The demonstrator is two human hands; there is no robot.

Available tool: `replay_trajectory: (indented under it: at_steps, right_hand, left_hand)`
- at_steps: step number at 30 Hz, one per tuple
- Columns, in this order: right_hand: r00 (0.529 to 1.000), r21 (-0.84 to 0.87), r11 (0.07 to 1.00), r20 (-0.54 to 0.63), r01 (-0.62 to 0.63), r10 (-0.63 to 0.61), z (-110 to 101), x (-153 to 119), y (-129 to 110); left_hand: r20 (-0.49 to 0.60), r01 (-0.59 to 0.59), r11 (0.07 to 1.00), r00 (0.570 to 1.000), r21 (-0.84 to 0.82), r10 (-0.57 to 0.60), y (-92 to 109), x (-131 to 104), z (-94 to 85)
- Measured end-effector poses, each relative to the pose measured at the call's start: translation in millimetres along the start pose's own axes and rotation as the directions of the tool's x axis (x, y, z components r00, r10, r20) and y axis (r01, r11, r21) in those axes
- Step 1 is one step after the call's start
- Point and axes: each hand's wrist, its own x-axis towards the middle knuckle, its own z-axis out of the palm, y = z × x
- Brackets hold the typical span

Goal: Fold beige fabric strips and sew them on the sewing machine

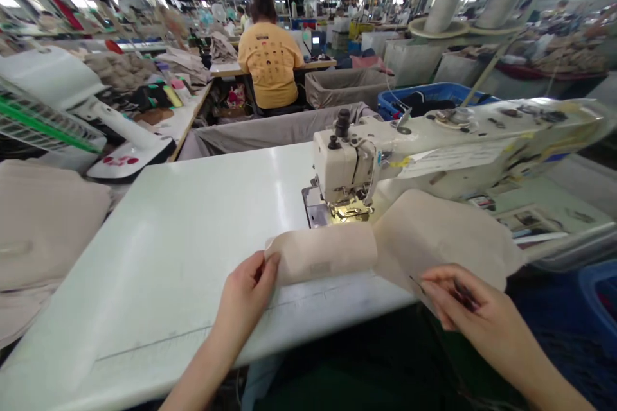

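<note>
Head view: The beige cloth (328, 253) lies near the front edge of the worktop (193, 237), its curled left section just before the metal plate (315, 210) of the sewing machine (344, 164). Its broad right section spreads beside the machine, toward the right end. Status: the cloth is laid out and held at two points; the curled section appears clear of the needle area. Completed or outstanding stitching cannot be determined. Left hand (248, 286): thumb and fingers pinch the curled section's left end. Right hand (475, 308): fingertips grasp the cloth's lower edge, right of the curl.
</note>
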Motion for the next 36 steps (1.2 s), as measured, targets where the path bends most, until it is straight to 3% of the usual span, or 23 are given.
replay_trajectory:
  at_steps: [4, 8, 11, 13, 15, 17, 20, 23, 25, 30, 32, 36]
  right_hand:
    - [0.989, -0.357, 0.933, 0.150, 0.047, 0.008, -31.9, -48.0, 37.2]
    - [0.976, -0.718, 0.694, 0.181, 0.050, 0.117, -53.8, -86.7, 82.3]
    - [0.954, -0.830, 0.546, 0.062, -0.113, 0.293, -63.1, -102.1, 103.7]
    - [0.923, -0.811, 0.513, -0.081, -0.281, 0.377, -66.4, -105.0, 108.5]
    - [0.884, -0.693, 0.577, -0.199, -0.432, 0.422, -69.6, -103.0, 106.9]
    - [0.839, -0.453, 0.708, -0.249, -0.542, 0.484, -74.2, -98.2, 100.7]
    - [0.775, -0.011, 0.790, -0.205, -0.613, 0.598, -81.7, -90.1, 85.3]
    - [0.766, 0.195, 0.774, -0.132, -0.602, 0.629, -81.9, -82.8, 64.4]
    - [0.796, 0.198, 0.798, -0.107, -0.570, 0.595, -75.9, -77.0, 48.7]
    - [0.927, 0.142, 0.919, -0.032, -0.367, 0.375, -57.2, -59.5, 22.0]
    - [0.932, 0.114, 0.927, -0.022, -0.356, 0.361, -55.3, -54.0, 25.1]
    - [0.910, -0.019, 0.921, -0.166, -0.389, 0.380, -61.5, -53.0, 54.4]
  left_hand:
    - [-0.018, -0.004, 0.998, 1.000, 0.055, 0.005, 1.7, 0.7, -1.7]
    - [-0.019, 0.006, 0.994, 1.000, 0.109, -0.004, 8.8, 1.8, -3.8]
    - [-0.002, 0.023, 0.988, 1.000, 0.150, -0.023, 12.7, 2.6, -4.7]
    - [-0.003, 0.041, 0.985, 0.999, 0.166, -0.041, 9.2, 3.5, -3.7]
    - [-0.017, 0.062, 0.982, 0.998, 0.177, -0.060, -0.1, 4.9, -1.2]
    - [-0.021, 0.082, 0.979, 0.997, 0.189, -0.080, -11.7, 6.8, 1.6]
    - [-0.014, 0.097, 0.975, 0.995, 0.199, -0.096, -22.0, 9.4, 3.8]
    - [-0.007, 0.094, 0.976, 0.995, 0.198, -0.095, -16.0, 9.1, 2.4]
    - [-0.017, 0.086, 0.977, 0.996, 0.196, -0.084, -5.6, 6.9, 0.1]
    - [0.021, 0.062, 0.982, 0.998, 0.177, -0.067, 17.4, 2.3, -6.6]
    - [0.026, 0.058, 0.982, 0.998, 0.181, -0.064, 19.1, 2.1, -8.4]
    - [0.019, 0.057, 0.979, 0.998, 0.197, -0.062, 3.1, 2.8, -5.9]
